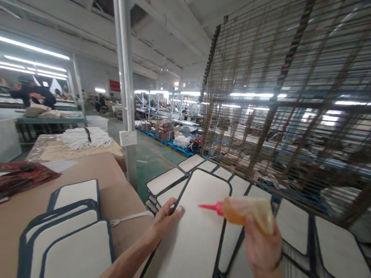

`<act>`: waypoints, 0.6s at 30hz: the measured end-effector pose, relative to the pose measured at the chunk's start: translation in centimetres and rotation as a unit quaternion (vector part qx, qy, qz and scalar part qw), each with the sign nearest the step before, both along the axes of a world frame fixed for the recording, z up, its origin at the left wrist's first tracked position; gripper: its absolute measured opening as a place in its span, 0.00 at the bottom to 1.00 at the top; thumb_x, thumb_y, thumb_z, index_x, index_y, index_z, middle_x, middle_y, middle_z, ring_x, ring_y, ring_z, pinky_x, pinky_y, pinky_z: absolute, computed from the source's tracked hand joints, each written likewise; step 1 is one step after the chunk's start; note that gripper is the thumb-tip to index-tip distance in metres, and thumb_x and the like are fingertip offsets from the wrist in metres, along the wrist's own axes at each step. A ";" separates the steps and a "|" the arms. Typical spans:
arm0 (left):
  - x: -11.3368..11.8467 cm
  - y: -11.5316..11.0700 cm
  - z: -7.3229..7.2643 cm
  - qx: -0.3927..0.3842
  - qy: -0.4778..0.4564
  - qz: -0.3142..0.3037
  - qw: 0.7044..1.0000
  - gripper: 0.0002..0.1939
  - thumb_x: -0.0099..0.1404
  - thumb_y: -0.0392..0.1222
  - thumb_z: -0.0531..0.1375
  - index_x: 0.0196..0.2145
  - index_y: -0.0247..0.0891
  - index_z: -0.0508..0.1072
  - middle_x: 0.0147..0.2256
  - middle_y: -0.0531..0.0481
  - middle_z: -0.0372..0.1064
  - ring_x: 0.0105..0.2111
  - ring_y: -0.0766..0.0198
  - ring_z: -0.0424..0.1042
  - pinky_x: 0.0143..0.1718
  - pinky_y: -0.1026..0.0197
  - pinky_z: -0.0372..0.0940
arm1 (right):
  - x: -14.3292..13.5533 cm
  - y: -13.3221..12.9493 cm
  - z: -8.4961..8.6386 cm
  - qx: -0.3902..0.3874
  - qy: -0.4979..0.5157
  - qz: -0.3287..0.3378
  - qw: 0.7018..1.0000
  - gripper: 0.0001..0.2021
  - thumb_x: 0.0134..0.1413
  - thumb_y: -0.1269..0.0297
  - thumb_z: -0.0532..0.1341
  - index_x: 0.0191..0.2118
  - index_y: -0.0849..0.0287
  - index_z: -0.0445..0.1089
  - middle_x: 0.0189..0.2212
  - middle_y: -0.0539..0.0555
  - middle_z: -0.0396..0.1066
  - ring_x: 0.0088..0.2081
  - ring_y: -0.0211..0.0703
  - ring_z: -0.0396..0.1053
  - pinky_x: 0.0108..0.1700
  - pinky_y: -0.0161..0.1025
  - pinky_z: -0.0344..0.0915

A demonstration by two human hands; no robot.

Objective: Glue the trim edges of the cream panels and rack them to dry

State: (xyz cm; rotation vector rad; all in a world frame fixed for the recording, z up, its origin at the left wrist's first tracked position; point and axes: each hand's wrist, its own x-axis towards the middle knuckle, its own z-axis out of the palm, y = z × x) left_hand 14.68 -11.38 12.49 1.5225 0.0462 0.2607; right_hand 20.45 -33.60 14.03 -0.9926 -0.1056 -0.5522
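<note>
My left hand [169, 217] grips the left edge of a long cream panel [194, 230] with a dark border and rounded corners, thumb on its face. My right hand [263, 245] is wrapped round a translucent squeeze bottle [240, 211] holding amber liquid. Its red nozzle [210, 207] points left over the upper part of the panel; whether the tip touches the surface cannot be told. Below and beside the held panel lie more bordered panels [293, 224]. Another pile of panels [77, 254] rests on the brown table at the left.
A brown table [118, 172] carries a white strap and a red plastic bundle [24, 176]. A metal post [126, 75] with a socket box stands ahead. The tilted wire rack [263, 79] rises at the right. A person [33, 93] is at a far-left table.
</note>
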 end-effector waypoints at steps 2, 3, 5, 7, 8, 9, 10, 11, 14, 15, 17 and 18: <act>0.0 -0.2 -0.3 -0.007 0.003 -0.020 1.000 0.18 0.57 0.56 0.59 0.33 0.38 0.64 0.25 0.58 0.62 0.26 0.70 0.62 0.27 0.69 0.56 | 1.8 -0.3 1.4 0.015 -0.015 -0.019 1.000 0.25 0.26 0.64 0.73 0.38 0.57 0.70 0.34 0.46 0.71 0.37 0.37 0.68 0.46 0.35 0.65; 0.0 -0.2 -0.5 -0.016 0.010 -0.020 1.000 0.18 0.57 0.57 0.58 0.33 0.39 0.64 0.25 0.57 0.63 0.27 0.69 0.63 0.27 0.69 0.56 | 2.0 -0.3 1.3 0.014 -0.013 -0.019 1.000 0.25 0.26 0.64 0.73 0.38 0.57 0.70 0.34 0.46 0.71 0.37 0.37 0.68 0.46 0.34 0.64; 0.4 0.2 -0.9 -0.031 0.031 -0.010 0.999 0.19 0.56 0.57 0.59 0.34 0.39 0.64 0.26 0.57 0.63 0.26 0.68 0.63 0.26 0.68 0.56 | 0.6 0.1 -0.6 -0.001 0.010 0.005 1.000 0.25 0.26 0.65 0.73 0.38 0.59 0.70 0.33 0.49 0.72 0.36 0.38 0.69 0.43 0.33 0.66; 0.8 0.8 -1.3 -0.046 0.054 0.010 0.997 0.20 0.54 0.58 0.60 0.34 0.39 0.63 0.25 0.58 0.62 0.25 0.68 0.63 0.24 0.68 0.55 | -1.9 0.4 -3.5 -0.024 0.053 0.045 0.997 0.25 0.27 0.64 0.73 0.39 0.61 0.71 0.32 0.53 0.74 0.33 0.42 0.71 0.36 0.35 0.69; 0.9 1.2 -1.4 -0.052 0.062 0.015 0.997 0.21 0.53 0.59 0.60 0.34 0.39 0.63 0.24 0.58 0.62 0.24 0.69 0.62 0.24 0.69 0.55 | -3.0 0.5 -4.8 -0.029 0.084 0.061 0.994 0.26 0.27 0.63 0.73 0.40 0.60 0.71 0.32 0.52 0.74 0.32 0.42 0.71 0.34 0.34 0.69; 1.0 1.5 -1.4 -0.057 0.063 0.014 0.996 0.21 0.53 0.58 0.60 0.34 0.39 0.63 0.24 0.58 0.62 0.24 0.69 0.62 0.24 0.69 0.55 | -3.8 0.4 -5.6 -0.038 0.105 0.068 0.991 0.27 0.25 0.64 0.74 0.40 0.60 0.71 0.31 0.52 0.74 0.31 0.42 0.71 0.32 0.33 0.69; 1.0 1.7 -1.3 -0.059 0.060 0.007 0.996 0.21 0.53 0.58 0.60 0.34 0.39 0.64 0.24 0.58 0.63 0.24 0.69 0.62 0.25 0.69 0.55 | -4.1 0.3 -5.7 -0.034 0.124 0.064 0.990 0.27 0.24 0.65 0.74 0.39 0.60 0.71 0.30 0.51 0.75 0.30 0.41 0.71 0.32 0.31 0.69; 1.0 1.8 -1.2 -0.058 0.054 -0.004 0.997 0.20 0.54 0.57 0.61 0.34 0.39 0.64 0.24 0.58 0.63 0.25 0.69 0.63 0.25 0.69 0.56 | -3.9 0.0 -5.3 -0.022 0.138 0.063 0.988 0.26 0.25 0.66 0.74 0.39 0.59 0.71 0.29 0.50 0.75 0.30 0.40 0.72 0.33 0.30 0.69; 0.8 1.7 -0.6 -0.054 0.053 -0.050 0.996 0.18 0.55 0.55 0.61 0.34 0.39 0.64 0.25 0.58 0.65 0.26 0.69 0.64 0.27 0.69 0.57 | -1.0 -0.9 -1.9 0.025 0.057 0.010 0.998 0.23 0.31 0.64 0.73 0.39 0.60 0.71 0.36 0.51 0.73 0.40 0.42 0.70 0.47 0.38 0.65; 0.9 1.6 -0.5 -0.059 0.063 -0.062 0.994 0.18 0.55 0.55 0.60 0.34 0.39 0.64 0.25 0.57 0.65 0.25 0.69 0.64 0.26 0.69 0.57 | -0.1 -1.1 -0.9 0.033 0.043 -0.020 0.998 0.22 0.31 0.62 0.73 0.37 0.58 0.71 0.35 0.49 0.73 0.41 0.41 0.70 0.50 0.39 0.63; 1.3 1.5 -0.7 -0.075 0.077 -0.068 0.992 0.19 0.55 0.57 0.60 0.35 0.40 0.64 0.25 0.57 0.66 0.25 0.67 0.65 0.25 0.68 0.58 | 0.4 -1.4 -0.5 0.028 0.045 -0.034 0.998 0.22 0.30 0.62 0.73 0.37 0.58 0.71 0.35 0.49 0.73 0.42 0.42 0.69 0.51 0.41 0.62; 1.6 1.6 -1.0 -0.081 0.079 -0.060 0.992 0.20 0.54 0.57 0.60 0.35 0.40 0.64 0.25 0.56 0.66 0.25 0.66 0.66 0.25 0.67 0.58 | -0.2 -1.4 -1.2 0.018 0.061 -0.022 0.998 0.22 0.30 0.62 0.73 0.37 0.59 0.71 0.34 0.51 0.74 0.41 0.44 0.70 0.49 0.41 0.64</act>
